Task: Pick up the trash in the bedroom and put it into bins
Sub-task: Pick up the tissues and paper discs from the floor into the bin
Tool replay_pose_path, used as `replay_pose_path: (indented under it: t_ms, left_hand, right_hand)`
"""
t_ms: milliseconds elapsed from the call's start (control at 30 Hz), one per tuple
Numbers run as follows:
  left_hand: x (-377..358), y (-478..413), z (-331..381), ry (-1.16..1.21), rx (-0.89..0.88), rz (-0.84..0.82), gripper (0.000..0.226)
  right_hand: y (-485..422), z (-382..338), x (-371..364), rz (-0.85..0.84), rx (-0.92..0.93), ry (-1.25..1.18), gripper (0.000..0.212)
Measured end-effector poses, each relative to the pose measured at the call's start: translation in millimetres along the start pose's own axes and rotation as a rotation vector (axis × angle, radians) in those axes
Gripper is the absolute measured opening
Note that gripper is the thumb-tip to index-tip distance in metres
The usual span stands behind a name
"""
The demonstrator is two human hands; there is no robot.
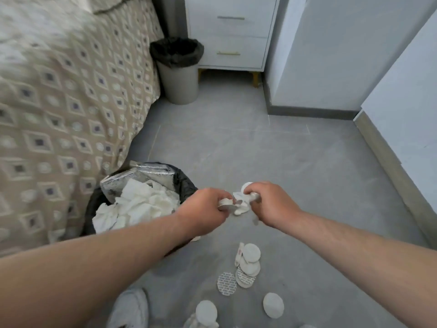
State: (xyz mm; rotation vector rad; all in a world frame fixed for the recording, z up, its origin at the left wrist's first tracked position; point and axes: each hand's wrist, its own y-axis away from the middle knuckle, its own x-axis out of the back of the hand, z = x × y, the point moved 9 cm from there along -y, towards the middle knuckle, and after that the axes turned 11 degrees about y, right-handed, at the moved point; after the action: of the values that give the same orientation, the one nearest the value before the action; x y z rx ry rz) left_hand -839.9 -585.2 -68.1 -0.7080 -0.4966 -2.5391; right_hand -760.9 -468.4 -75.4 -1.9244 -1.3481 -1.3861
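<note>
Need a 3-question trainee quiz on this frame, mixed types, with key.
1. True or false: the left hand and the right hand each grip white scraps.
2. The near bin holds mostly: A) white paper B) bottles C) clothes.
3. Fill in: white discs lie on the ___, close to the person.

Key: 1 true. 2 A. 3 floor.
</note>
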Motion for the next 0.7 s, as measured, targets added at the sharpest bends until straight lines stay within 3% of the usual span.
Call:
replay_pose_path:
  t_ms: [133,300,400,467,600,700]
  left_hand:
    - [86.6,34.2,3.5,0.137,0.006,0.105,0.011]
    - [155.3,81.9,-98.4,0.256,0.242,0.421,0.027]
    - [165.3,89.6,-148.1,0.179,0.308,0.502,0.027]
    - [157.4,86.3,-166.7,0.074,0.310,0.453,0.025]
    - [113.5,65.4,-186.8,-0.232,0.278,0.159,0.022]
    - [87.3,55.8,-200.9,-0.512,0.319,0.031,0.049]
  right_hand:
    - [-3.5,-53.2,21.1,0.110,-0.044,-0.185,0.044]
    - [-15.8,-98.3,6.0,0.078,-0.048,-0.356,0.062]
    - [-28.5,-109.0,-15.5,-0.012,-0.085,-0.409,0.061]
    - [-33.6,-110.2,-30.1,-0.064,-0.114,-0.451,0.058]
    - [-34.7,-106.0,-48.8,-0.098,-0.157,-0.461,0.057]
    - [-34.3,-104.2,-55.3,-0.112,-0.170,-0.458,0.056]
